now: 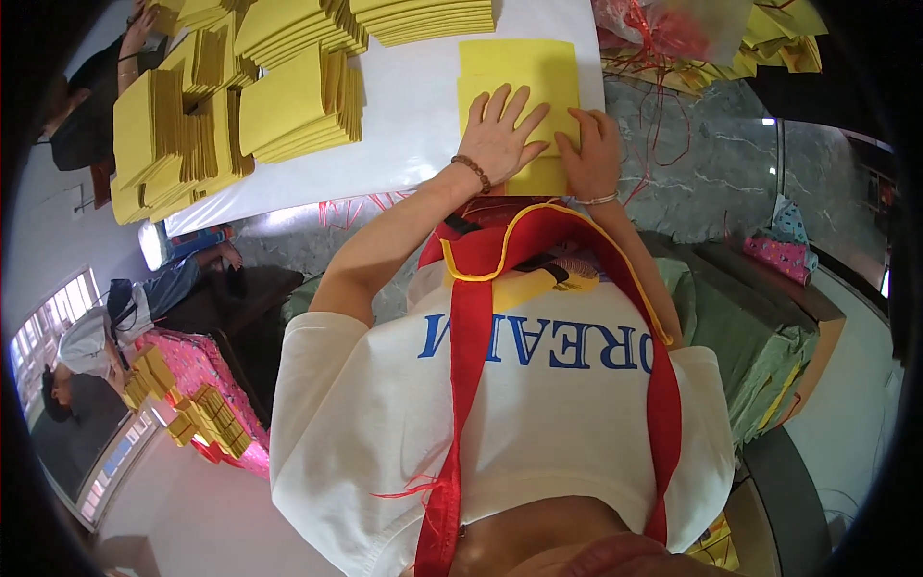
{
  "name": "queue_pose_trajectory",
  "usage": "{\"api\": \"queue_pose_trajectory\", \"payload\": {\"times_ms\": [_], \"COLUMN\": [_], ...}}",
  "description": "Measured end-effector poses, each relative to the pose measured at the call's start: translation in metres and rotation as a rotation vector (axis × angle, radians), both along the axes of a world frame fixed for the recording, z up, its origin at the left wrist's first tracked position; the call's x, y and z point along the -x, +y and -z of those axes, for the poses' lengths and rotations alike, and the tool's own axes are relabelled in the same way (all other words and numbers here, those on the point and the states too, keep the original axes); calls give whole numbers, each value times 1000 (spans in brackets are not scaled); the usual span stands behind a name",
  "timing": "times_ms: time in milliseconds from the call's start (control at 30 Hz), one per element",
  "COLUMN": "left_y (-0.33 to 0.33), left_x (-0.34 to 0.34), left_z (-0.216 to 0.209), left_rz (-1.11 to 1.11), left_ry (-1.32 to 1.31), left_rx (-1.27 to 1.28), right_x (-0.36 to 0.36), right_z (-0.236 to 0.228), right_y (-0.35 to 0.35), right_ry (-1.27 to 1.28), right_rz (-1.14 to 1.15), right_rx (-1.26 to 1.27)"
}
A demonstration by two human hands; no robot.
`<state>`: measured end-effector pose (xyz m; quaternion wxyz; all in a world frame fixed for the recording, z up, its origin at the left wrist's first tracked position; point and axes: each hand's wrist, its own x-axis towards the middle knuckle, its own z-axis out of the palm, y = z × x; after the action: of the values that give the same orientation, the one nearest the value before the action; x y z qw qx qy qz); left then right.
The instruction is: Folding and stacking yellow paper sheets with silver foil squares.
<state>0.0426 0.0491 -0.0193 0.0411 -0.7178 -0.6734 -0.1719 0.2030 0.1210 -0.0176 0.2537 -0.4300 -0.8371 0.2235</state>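
Note:
A yellow paper sheet or thin stack lies near the right end of the white-covered table, in front of me. My left hand rests flat on its middle with the fingers spread. At the paper's right edge is my right hand, thumb and forefinger apart and slightly bent, the fingertips touching the edge. I see nothing gripped in either hand. How many layers lie under my palm cannot be made out.
Folded yellow paper bundles fill the table's left and far side. A clear plastic bag with red string is at the far right. One person sits at the left by a pink-covered table; another person's arm shows far left.

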Motion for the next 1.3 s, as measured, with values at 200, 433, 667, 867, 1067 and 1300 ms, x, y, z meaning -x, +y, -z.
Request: {"api": "queue_pose_trajectory", "payload": {"times_ms": [200,433,667,867,1067,1300], "left_y": [2,0,-1,2,3,1], "left_x": [-1,2,3,-1,-6,22], "left_z": [-1,-1,-3,-13,-6,-48], "left_rz": [-4,25,46,104,111,123], "left_ry": [42,-63,-25,82,435,-77], "left_rx": [31,32,45,77,-96,-37], "right_x": [10,9,-6,-7,-10,-18], "right_z": [-6,23,17,21,14,7], "right_y": [9,15,14,14,26,0], "right_ry": [-215,-334,-333,-352,-296,162], "right_rz": [-241,-177,-206,-218,-199,-133], "right_rx": [-284,-204,-223,-182,10,118]}}
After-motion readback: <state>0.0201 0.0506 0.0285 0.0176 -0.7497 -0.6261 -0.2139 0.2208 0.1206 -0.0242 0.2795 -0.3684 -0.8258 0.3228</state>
